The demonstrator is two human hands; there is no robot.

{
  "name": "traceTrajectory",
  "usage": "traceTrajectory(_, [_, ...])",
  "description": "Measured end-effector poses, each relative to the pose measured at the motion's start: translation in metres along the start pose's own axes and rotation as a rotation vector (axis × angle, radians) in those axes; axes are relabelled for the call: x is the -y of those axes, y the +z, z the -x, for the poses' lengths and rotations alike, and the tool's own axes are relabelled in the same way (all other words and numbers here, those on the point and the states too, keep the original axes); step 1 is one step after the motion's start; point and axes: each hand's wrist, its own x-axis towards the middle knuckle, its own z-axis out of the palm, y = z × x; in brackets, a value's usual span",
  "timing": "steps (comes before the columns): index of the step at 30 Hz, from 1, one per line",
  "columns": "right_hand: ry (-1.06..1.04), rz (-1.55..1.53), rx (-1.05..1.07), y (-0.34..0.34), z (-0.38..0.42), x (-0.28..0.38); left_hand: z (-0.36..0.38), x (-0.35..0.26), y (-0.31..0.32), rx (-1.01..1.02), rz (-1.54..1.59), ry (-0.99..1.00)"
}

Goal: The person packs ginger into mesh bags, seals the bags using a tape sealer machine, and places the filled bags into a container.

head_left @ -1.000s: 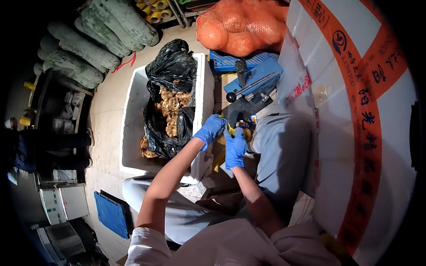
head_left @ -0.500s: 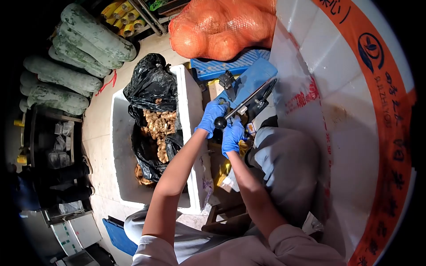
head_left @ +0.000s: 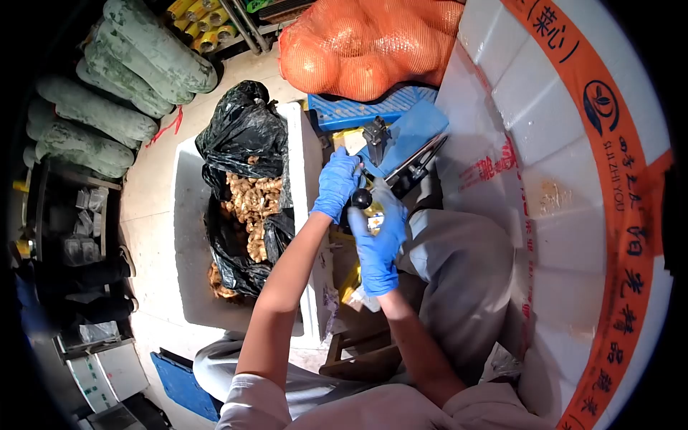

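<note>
My left hand, in a blue glove, is at the left side of a dark metal device with a blue plate. Its fingers are curled near the device's edge, and what they hold is hidden. My right hand, also gloved in blue, is raised just below a black ball knob, with thumb and fingers apart. A small yellow and white packet shows between its thumb and fingers; whether it is held is unclear. A black clamp-like part stands above my left hand.
A white foam box with ginger and a black plastic bag is at the left. Orange net sacks lie beyond a blue crate. Stacked white foam boxes rise at the right; large green gourds lie upper left.
My right hand has moved down from the device and opened its fingers. My left hand has shifted slightly. The bar with the ball knob now lies lower against the device.
</note>
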Motion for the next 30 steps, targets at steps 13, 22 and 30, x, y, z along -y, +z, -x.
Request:
traceTrajectory(13, [-0.589,0.462,0.513,0.002,-0.056,-0.029,-0.011,0.038,0.002,0.173,0.196,0.097])
traceTrajectory(22, [-0.790,0.611,0.671,0.017,-0.045,-0.044,-0.007,0.031,0.007,0.168,0.255,-0.034])
traceTrajectory(30, [-0.704,0.547,0.749,0.016,-0.044,-0.038,-0.018,0.033,0.030,0.226,0.208,-0.259])
